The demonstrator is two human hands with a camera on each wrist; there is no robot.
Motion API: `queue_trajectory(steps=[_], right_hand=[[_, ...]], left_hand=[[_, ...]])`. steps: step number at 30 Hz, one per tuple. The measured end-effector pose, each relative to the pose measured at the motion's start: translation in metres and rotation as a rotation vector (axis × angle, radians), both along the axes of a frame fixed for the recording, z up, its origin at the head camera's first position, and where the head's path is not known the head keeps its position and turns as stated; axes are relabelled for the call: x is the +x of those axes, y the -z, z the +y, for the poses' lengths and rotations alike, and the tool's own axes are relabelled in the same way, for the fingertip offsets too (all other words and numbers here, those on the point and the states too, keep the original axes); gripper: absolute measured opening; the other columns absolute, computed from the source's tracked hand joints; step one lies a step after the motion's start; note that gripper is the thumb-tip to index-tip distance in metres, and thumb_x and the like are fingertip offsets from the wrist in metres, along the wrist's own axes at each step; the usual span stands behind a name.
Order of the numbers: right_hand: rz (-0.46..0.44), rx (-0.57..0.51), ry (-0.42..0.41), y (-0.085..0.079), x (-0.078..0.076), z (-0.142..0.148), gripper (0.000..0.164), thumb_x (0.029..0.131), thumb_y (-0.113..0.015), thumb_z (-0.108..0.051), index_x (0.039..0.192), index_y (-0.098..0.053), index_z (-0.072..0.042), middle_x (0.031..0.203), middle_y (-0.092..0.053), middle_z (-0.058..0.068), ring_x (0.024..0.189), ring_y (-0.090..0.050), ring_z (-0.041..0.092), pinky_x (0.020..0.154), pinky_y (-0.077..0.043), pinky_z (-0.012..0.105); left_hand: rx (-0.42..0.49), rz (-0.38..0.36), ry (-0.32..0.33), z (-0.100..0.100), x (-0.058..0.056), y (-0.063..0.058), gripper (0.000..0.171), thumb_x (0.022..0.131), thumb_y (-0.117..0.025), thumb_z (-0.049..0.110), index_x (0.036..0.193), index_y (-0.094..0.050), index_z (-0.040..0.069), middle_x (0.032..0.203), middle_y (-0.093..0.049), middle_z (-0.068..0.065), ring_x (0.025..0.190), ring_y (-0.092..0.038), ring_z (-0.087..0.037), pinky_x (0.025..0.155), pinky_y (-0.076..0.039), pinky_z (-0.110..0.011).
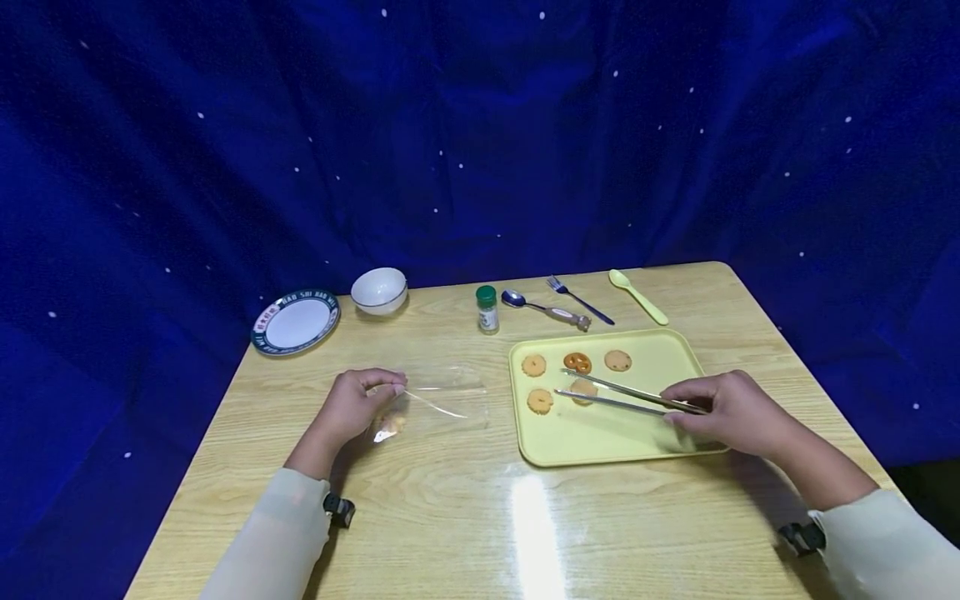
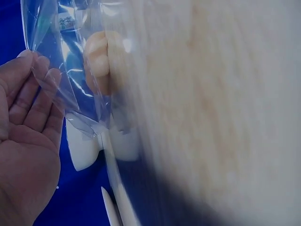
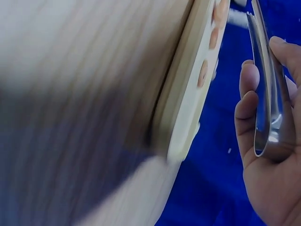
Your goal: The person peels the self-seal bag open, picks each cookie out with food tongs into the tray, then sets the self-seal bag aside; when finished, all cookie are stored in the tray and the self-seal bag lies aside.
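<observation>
My left hand pinches the rim of a clear plastic bag above the table's left side. Inside the bag is a pale brown cookie, seen in the left wrist view. With my right hand I hold metal tongs over a yellow tray. The tong arms are spread, and their tips overlap a round cookie in the head view. Around it on the tray lie a pretzel, a dotted round cookie and two ring-shaped cookies at the left.
Along the table's back stand a rimmed plate, a white bowl and a green-capped shaker. Behind the tray lie a spoon, a fork and a yellow spoon. A blue curtain hangs beyond.
</observation>
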State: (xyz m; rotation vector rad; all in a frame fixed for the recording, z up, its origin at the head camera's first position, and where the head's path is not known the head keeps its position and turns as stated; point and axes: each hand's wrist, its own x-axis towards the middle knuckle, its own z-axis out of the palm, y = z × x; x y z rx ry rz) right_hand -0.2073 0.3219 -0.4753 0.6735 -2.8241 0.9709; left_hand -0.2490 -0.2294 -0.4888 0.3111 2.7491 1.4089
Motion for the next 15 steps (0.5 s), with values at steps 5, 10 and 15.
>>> queue_trajectory(steps=[5,10,15], right_hand=[[-0.003,0.02,-0.085,0.001,-0.015,-0.032,0.019,0.083,-0.086,-0.023,0.101,-0.08,-0.021,0.086,-0.074,-0.017,0.066,-0.057,-0.003,0.056,-0.049,0.019],[0.002,0.053,-0.187,0.001,-0.031,-0.067,0.017,0.088,-0.082,-0.027,0.104,-0.08,-0.024,0.093,-0.076,-0.016,0.072,-0.059,-0.002,0.063,-0.051,0.021],[-0.013,0.092,-0.271,-0.001,-0.045,-0.098,0.018,0.09,-0.08,-0.031,0.106,-0.08,-0.026,0.092,-0.075,-0.018,0.071,-0.056,-0.002,0.076,-0.046,0.026]], left_hand=[[-0.008,0.015,0.0,-0.001,0.0,0.001,0.022,0.098,-0.069,0.019,0.112,-0.077,0.005,0.122,-0.074,-0.009,0.124,-0.065,-0.032,0.117,-0.041,-0.054],[-0.02,0.027,0.008,0.0,-0.001,0.002,0.021,0.098,-0.069,0.02,0.111,-0.078,0.005,0.121,-0.075,-0.008,0.123,-0.065,-0.032,0.117,-0.041,-0.055],[-0.019,0.023,0.022,0.003,-0.001,0.002,0.022,0.099,-0.069,0.02,0.111,-0.078,0.005,0.121,-0.075,-0.007,0.123,-0.065,-0.031,0.117,-0.041,-0.055]])
